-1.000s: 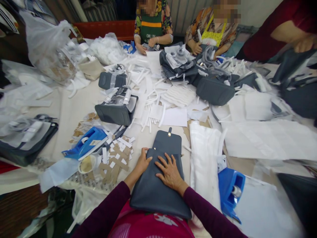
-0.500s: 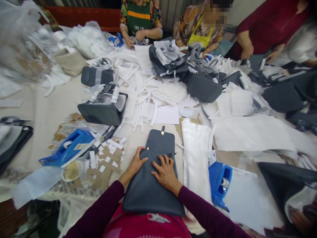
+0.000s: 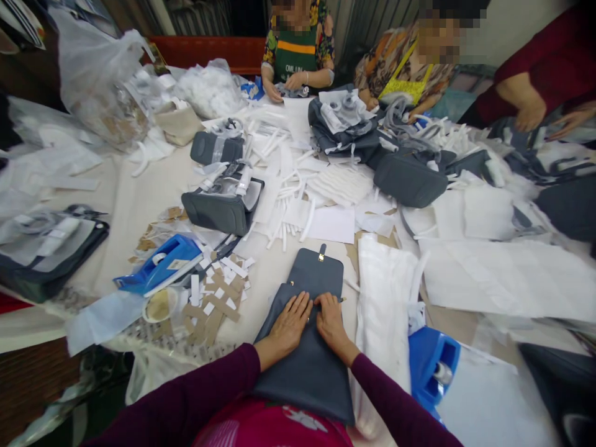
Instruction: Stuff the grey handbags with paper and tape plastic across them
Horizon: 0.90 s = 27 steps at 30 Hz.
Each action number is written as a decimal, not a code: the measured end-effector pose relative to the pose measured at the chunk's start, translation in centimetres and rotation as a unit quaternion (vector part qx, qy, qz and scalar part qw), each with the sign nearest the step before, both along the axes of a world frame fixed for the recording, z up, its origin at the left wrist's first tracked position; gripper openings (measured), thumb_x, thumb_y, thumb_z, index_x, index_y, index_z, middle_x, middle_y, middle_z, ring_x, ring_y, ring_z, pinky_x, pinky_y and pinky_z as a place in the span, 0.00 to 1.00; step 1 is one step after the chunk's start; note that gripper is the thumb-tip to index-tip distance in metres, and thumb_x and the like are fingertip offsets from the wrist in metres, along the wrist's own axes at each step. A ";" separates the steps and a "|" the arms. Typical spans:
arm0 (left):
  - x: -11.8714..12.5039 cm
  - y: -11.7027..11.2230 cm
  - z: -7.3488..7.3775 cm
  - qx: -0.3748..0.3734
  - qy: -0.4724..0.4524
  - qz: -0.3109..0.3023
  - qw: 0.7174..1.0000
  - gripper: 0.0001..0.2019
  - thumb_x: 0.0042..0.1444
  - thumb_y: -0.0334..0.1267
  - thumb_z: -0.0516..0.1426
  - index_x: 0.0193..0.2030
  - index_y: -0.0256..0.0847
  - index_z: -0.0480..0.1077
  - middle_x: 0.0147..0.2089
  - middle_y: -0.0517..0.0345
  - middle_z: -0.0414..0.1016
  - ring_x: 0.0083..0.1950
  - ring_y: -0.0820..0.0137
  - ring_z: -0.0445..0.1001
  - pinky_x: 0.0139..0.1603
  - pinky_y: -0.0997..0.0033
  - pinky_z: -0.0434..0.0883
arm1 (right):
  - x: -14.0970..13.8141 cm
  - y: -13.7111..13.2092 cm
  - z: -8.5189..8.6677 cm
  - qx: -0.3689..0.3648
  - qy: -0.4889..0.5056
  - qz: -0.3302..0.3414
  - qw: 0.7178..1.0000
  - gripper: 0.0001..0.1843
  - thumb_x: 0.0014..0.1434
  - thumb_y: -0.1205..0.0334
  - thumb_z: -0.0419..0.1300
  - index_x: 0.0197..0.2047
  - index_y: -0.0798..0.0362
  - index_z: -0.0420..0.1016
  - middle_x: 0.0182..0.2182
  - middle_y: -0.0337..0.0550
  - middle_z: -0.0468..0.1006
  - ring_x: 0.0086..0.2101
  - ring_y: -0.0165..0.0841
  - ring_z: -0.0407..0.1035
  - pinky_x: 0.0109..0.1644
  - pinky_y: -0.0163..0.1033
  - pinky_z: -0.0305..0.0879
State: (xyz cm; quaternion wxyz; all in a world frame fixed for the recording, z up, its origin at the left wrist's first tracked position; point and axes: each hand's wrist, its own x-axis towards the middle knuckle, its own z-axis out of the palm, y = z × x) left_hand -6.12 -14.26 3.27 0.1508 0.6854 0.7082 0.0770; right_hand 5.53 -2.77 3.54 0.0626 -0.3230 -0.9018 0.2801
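Observation:
A flat dark grey bag (image 3: pixel 307 372) lies in front of me, its lower end against my body. Its flap (image 3: pixel 316 267) is folded out away from me and carries a strap tab with a gold clasp (image 3: pixel 321 256). Across the upper part of the bag's front, my left hand (image 3: pixel 289 323) lies flat, its fingers stretched out and a ring on one of them. Close beside it, my right hand (image 3: pixel 333 326) has bent fingers gathered at the bag's upper edge, below the flap; its fingertips are partly hidden.
Left are a blue tape dispenser (image 3: pixel 161 264), a round tub (image 3: pixel 161 304) and cardboard scraps (image 3: pixel 214 304). White padding (image 3: pixel 384 298) and another blue dispenser (image 3: pixel 433 366) lie right. Stuffed grey bags (image 3: pixel 223 205) and white paper strips stand beyond. Co-workers' hands (image 3: pixel 288 84) work across the table.
My left hand has moved from the bag's left edge onto its front and flattened. The right hand has shifted to the upper edge, its spread fingers drawn together. The camera view has turned left.

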 end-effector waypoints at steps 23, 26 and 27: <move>-0.1 0.6 -3.3 0.114 0.113 0.017 0.987 0.27 0.49 0.25 0.50 0.56 0.42 0.73 0.57 0.45 0.70 0.62 0.52 0.59 0.66 0.45 0.52 | -11.2 6.0 0.2 -0.168 -0.079 0.182 0.965 0.11 0.55 0.65 0.62 0.43 0.52 0.76 0.40 0.39 0.78 0.41 0.30 0.71 0.40 0.29 0.65; -0.2 0.8 -2.9 0.116 0.107 0.012 0.987 0.28 0.48 0.24 0.50 0.56 0.39 0.72 0.57 0.43 0.69 0.62 0.53 0.59 0.66 0.45 0.52 | -11.1 6.7 0.5 -0.219 -0.089 0.123 0.964 0.09 0.53 0.65 0.63 0.40 0.50 0.78 0.36 0.33 0.80 0.38 0.28 0.73 0.36 0.26 0.64; -0.2 0.9 -2.7 0.117 0.108 0.011 0.987 0.28 0.48 0.24 0.50 0.57 0.39 0.72 0.57 0.43 0.68 0.62 0.53 0.59 0.66 0.45 0.52 | -11.0 6.8 0.6 -0.233 -0.095 0.102 0.963 0.09 0.53 0.65 0.63 0.39 0.49 0.79 0.35 0.33 0.81 0.36 0.28 0.73 0.35 0.26 0.64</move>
